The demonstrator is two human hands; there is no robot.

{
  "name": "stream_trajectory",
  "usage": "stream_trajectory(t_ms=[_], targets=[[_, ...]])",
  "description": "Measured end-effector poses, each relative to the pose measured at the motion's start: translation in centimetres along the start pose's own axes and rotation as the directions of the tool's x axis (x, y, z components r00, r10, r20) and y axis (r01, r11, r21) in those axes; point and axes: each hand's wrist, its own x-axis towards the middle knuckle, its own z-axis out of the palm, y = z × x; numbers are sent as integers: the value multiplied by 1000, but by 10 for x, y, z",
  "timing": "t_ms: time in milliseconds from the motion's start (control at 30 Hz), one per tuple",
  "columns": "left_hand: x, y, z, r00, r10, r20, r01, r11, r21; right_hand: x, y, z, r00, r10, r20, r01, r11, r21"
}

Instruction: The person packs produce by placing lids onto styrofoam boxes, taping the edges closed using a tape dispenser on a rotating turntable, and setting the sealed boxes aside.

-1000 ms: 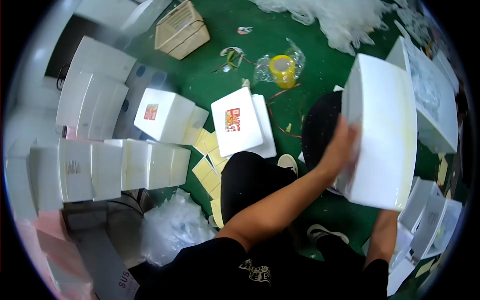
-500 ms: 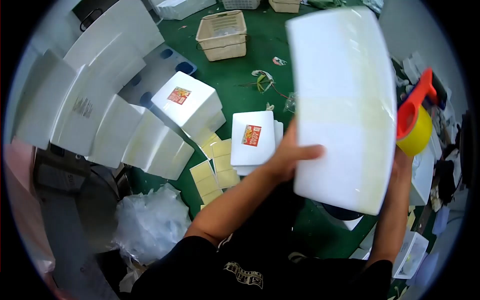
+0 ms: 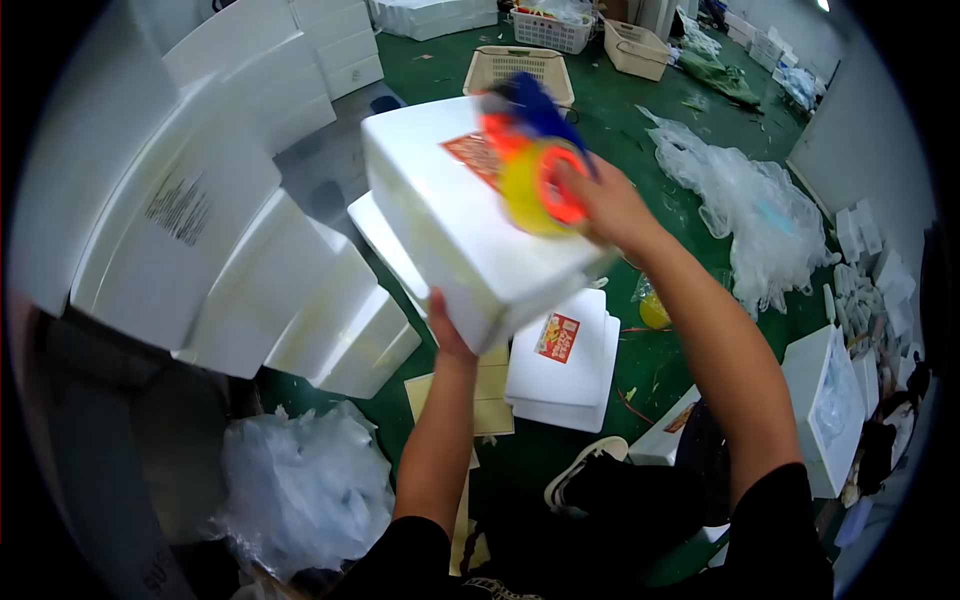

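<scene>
A white foam box (image 3: 440, 230) with a red label on its lid is tilted in front of me. Supporting its near lower corner is my left hand (image 3: 455, 328), thumb up along the side and its other fingers hidden. My right hand (image 3: 612, 205) is wrapped round a tape dispenser (image 3: 535, 185) with a yellow roll and an orange and blue body, blurred by motion. The dispenser overlaps the box's lid; whether they touch I cannot tell. Just below the box lies a stack of white foam lids (image 3: 560, 350), the top one bearing a red label.
Foam boxes (image 3: 225, 210) are stacked on the left, above a bundle of clear plastic bags (image 3: 305, 480). A beige crate (image 3: 490, 68) stands ahead. Crumpled plastic sheeting (image 3: 740, 215) covers the green floor at right, with an open foam box (image 3: 815, 410) nearer me.
The foam box has swung from the right to the left, and its labelled lid now shows. My right hand has brought the tape dispenser over the box. The view has shifted.
</scene>
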Motion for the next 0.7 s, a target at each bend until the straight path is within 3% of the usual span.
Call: stream_trajectory(t_ms=[33, 67, 100, 133, 167, 200, 267, 300, 333, 367, 433, 467, 500, 533, 567, 600, 633, 667, 700], targets=[[19, 13, -17, 999, 26, 19, -26, 999, 30, 37, 10, 19, 989, -148, -2, 148, 986, -74], [24, 28, -5, 990, 35, -135, -13, 988, 156, 63, 16, 41, 980, -199, -10, 195, 969, -152], [26, 38, 9, 958, 61, -280, 22, 959, 283, 80, 22, 60, 989, -120, 85, 132, 978, -163], [28, 36, 7, 897, 115, -427, 53, 931, 362, 109, 60, 95, 986, -127, 106, 147, 967, -206], [21, 30, 2, 810, 178, -559, 106, 893, 438, 103, 72, 117, 975, -206, 84, 222, 881, -418], [5, 26, -7, 691, 252, -678, 184, 845, 502, 98, 78, 132, 975, -215, 47, 214, 879, -426], [1, 40, -33, 714, 521, -468, 244, 442, 863, 103, 76, 135, 972, -221, 75, 233, 925, -299], [-1, 38, -39, 757, 573, -315, 258, 181, 949, 98, 76, 129, 972, -215, 97, 232, 945, -228], [-1, 26, 20, 691, 653, -310, 52, 383, 922, 97, 86, 128, 964, -260, 59, 265, 956, -128], [0, 13, 30, 678, 686, -266, 83, 288, 954, 97, 93, 123, 950, -311, 8, 311, 950, -38], [-16, -12, 37, 653, 737, -175, 154, 97, 983, 62, 88, 97, 989, -122, -83, 146, 889, 434], [-20, -17, 32, 643, 756, 120, 82, -223, 971, 46, 94, 82, 988, -37, -153, 111, 850, 515], [-17, -9, 16, 581, 471, 664, -160, -734, 660, 28, 103, 64, 975, 47, -215, 93, 798, 596], [-11, 1, 20, 602, 190, 776, -288, -855, 432, -11, 104, 28, 971, 148, -188, 6, 770, 638], [-4, 11, 32, 573, -111, 812, -418, -892, 173, -51, 103, -9, 956, 248, -159, -77, 730, 680], [2, 19, 53, 692, -228, 686, -381, -921, 79, -90, 126, -47, 974, 177, -138, -7, 637, 771], [9, 28, 71, 786, -317, 530, -354, -935, -34, -137, 145, -84, 983, 120, -138, 17, 692, 722], [19, 41, 80, 844, -378, 381, -368, -924, -103, -193, 153, -121, 983, 124, -137, 3, 730, 683], [29, 60, 80, 803, -503, 321, -478, -864, -159, -246, 154, -143, 967, 135, -216, 20, 805, 592]])
